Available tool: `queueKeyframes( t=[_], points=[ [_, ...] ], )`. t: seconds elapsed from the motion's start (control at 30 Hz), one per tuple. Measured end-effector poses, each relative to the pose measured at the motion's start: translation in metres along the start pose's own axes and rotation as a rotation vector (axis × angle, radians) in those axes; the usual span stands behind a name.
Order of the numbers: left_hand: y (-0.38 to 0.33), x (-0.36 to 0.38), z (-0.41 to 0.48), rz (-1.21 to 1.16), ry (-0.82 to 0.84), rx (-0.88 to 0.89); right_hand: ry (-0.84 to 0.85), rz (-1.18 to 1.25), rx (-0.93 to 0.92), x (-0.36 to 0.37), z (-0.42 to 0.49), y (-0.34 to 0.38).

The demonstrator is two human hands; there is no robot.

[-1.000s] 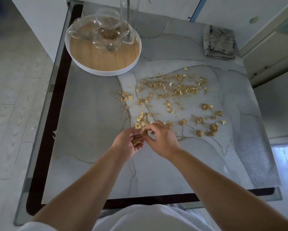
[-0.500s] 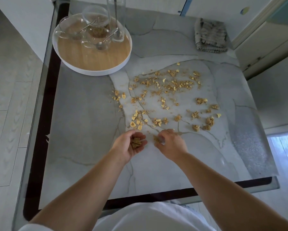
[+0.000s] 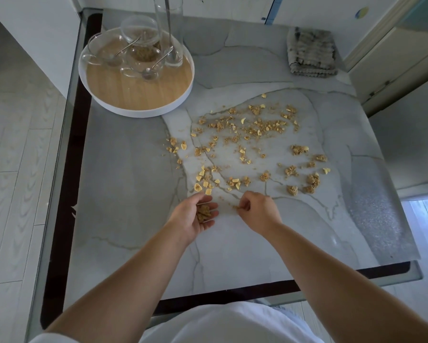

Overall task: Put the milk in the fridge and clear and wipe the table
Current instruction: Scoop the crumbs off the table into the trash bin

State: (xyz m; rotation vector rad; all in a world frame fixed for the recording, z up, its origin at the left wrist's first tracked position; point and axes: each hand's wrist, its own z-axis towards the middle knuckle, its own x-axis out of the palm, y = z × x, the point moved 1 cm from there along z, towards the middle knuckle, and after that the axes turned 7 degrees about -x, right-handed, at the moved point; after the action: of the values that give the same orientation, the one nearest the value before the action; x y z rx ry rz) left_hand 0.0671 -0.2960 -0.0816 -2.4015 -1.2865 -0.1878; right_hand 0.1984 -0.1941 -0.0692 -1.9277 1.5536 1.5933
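Observation:
Spilled cereal crumbs (image 3: 247,134) lie scattered over the middle and right of the marble table (image 3: 133,194). My left hand (image 3: 195,219) is cupped palm up just above the table, holding a small heap of gathered crumbs (image 3: 203,212). My right hand (image 3: 257,210) is beside it, to the right, with its fingertips pinched on a few crumbs at the table surface. A folded grey cloth (image 3: 311,53) lies at the far right corner. No milk is in view.
A round white tray with a wooden base (image 3: 138,95) stands at the far left, holding glass cups with spoons, a glass jar and a tall glass. The table's dark glass edge (image 3: 67,169) runs along the left, with tiled floor beyond. White cabinets stand behind and to the right.
My hands have separated a little; the left palm opened upward with crumbs in it, and the right hand moved right and down to the table surface to pinch more crumbs.

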Motion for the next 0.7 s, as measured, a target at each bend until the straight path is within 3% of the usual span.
queueKeyframes(
  t=[0.2,0.4,0.7],
  points=[
    [-0.017,0.015,0.001,-0.117,-0.017,0.012,-0.111,0.297,-0.115,-0.020,0.008,0.036],
    [-0.033,-0.001,0.003,-0.241,0.055,0.045,-0.042,0.357,-0.237,-0.019,0.020,0.073],
    [-0.051,-0.044,0.005,-0.344,0.014,0.090,-0.054,0.296,-0.165,-0.015,0.077,0.095]
  ],
)
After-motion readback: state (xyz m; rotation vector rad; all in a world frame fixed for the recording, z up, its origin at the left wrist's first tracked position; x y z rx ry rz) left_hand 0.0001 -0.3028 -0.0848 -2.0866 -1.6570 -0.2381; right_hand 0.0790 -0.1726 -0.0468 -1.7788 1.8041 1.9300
